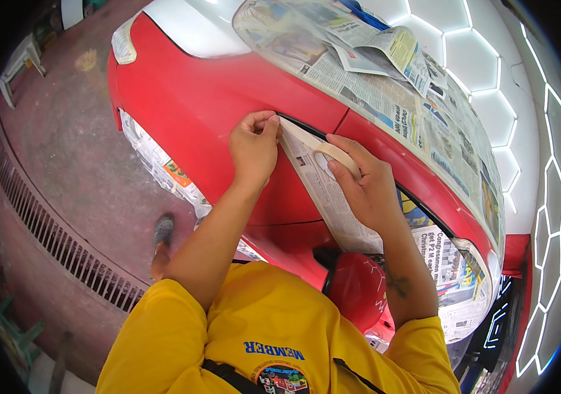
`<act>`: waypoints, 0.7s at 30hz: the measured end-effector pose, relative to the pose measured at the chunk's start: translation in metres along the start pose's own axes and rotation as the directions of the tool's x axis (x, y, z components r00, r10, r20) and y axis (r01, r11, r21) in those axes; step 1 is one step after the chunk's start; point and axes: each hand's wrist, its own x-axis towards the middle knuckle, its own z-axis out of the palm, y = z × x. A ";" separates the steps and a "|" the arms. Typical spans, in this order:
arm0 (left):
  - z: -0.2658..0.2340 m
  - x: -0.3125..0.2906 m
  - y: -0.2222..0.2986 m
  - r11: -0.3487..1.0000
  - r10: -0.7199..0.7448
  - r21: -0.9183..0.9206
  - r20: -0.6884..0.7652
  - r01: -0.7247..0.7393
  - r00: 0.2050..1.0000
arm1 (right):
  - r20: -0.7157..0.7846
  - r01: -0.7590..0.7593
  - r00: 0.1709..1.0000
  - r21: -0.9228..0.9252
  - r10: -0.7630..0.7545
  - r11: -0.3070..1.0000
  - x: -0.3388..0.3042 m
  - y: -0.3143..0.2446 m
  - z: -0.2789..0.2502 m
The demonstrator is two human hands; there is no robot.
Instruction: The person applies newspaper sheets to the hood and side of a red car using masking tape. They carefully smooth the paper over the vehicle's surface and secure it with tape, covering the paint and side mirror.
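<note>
Red bodywork spans the centre; our left hand pinches closed at the newspaper, its hold unclear; our half-open right hand grips a tape roll.

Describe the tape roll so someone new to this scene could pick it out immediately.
Start with the red car filling the middle, and find the newspaper along its side window. Over that paper is the person's right hand, with the tape roll between thumb and fingers. It is the pale cream ring with an open centre, unlike the flat printed paper around it.
</note>
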 end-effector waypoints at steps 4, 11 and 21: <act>0.004 0.004 -0.010 0.995 0.039 -0.092 -0.076 -0.046 0.996 | -0.048 -0.025 0.999 0.015 0.025 1.000 0.006 -0.001 0.007; 0.005 0.001 -0.002 0.996 -0.023 -0.090 -0.107 0.013 0.994 | -0.174 -0.145 0.971 0.115 0.164 0.983 0.010 -0.009 0.021; 0.001 0.000 0.005 0.958 -0.149 -0.261 -0.111 0.116 0.983 | -0.247 -0.137 0.954 0.139 0.169 0.981 0.008 -0.011 0.038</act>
